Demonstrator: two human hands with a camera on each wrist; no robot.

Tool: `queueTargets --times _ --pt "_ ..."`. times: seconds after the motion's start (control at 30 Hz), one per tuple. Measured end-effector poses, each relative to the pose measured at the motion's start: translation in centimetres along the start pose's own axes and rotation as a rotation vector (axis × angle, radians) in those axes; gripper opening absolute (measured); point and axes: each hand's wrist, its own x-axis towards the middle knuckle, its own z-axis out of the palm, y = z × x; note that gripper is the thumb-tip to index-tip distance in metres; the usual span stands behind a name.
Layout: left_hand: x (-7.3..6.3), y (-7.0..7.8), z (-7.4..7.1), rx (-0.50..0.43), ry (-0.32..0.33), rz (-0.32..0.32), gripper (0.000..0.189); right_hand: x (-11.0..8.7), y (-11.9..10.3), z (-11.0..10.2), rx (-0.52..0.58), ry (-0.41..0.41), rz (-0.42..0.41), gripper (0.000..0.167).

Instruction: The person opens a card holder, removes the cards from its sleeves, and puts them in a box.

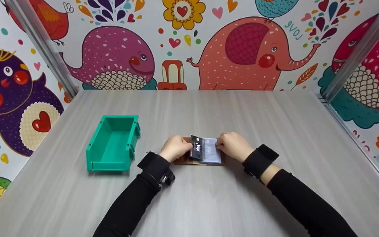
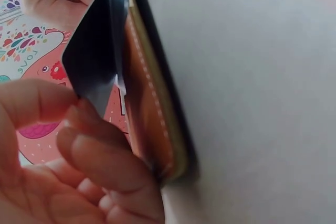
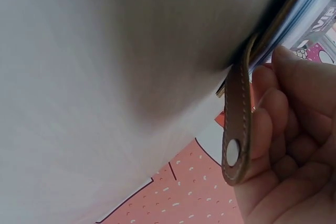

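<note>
A brown leather card holder (image 1: 183, 161) lies open on the table with clear plastic sleeves (image 1: 212, 152) inside. My left hand (image 1: 175, 147) pinches a black card marked "VIP" (image 1: 196, 148) by its left edge. The card is tilted up and overlaps the left part of the sleeves. In the left wrist view, the dark card (image 2: 93, 51) stands at an angle over the stitched leather cover (image 2: 149, 100). My right hand (image 1: 235, 145) pinches the sleeves at their right edge. Beside its curled fingers, in the right wrist view, hangs a leather strap (image 3: 239, 103) with a metal snap.
A green plastic bin (image 1: 110, 144) stands to the left of my left hand, with its low front facing me. The wood-grain table (image 1: 189, 204) runs back to a wall (image 1: 183, 42) printed with cartoon animals. Metal posts (image 1: 41, 46) frame the corners.
</note>
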Motion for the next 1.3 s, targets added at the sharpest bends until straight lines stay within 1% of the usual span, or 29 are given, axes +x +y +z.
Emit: queueTargets --times 0.3,0.47,0.57,0.7,0.83,0.93,1.03,1.2,1.3 --pt "-0.1 0.0 0.2 0.014 0.024 0.024 0.033 0.1 0.0 0.0 0.002 0.002 -0.003 0.005" --pt "-0.3 0.2 0.1 0.067 0.043 0.053 0.035 0.1 0.0 0.0 0.002 0.001 -0.006 0.005" --pt "-0.6 0.3 -0.1 0.099 0.056 0.067 0.035 0.1 -0.1 0.0 0.001 -0.002 -0.007 0.005" --pt "-0.7 0.5 -0.4 0.116 0.076 0.079 0.036 0.1 -0.1 -0.1 0.004 -0.005 -0.012 0.004" --pt "-0.8 0.5 -0.8 0.120 0.102 0.069 0.034 0.0 -0.1 -0.1 0.004 0.000 -0.022 0.005" --pt "-0.9 0.5 -1.3 0.108 0.111 0.061 0.034 0.0 0.0 -0.1 0.001 0.005 -0.026 0.004" --pt "-1.2 0.8 -2.0 0.090 0.112 0.068 0.033 0.0 0.0 -0.1 -0.002 0.004 -0.025 0.004" --pt "-2.0 1.3 -3.7 0.068 0.101 0.112 0.033 0.0 0.0 -0.1 -0.002 -0.002 -0.020 0.005" --pt "-2.4 1.4 -4.9 0.069 0.097 0.139 0.034 0.0 0.0 -0.1 0.001 -0.004 -0.014 0.004"
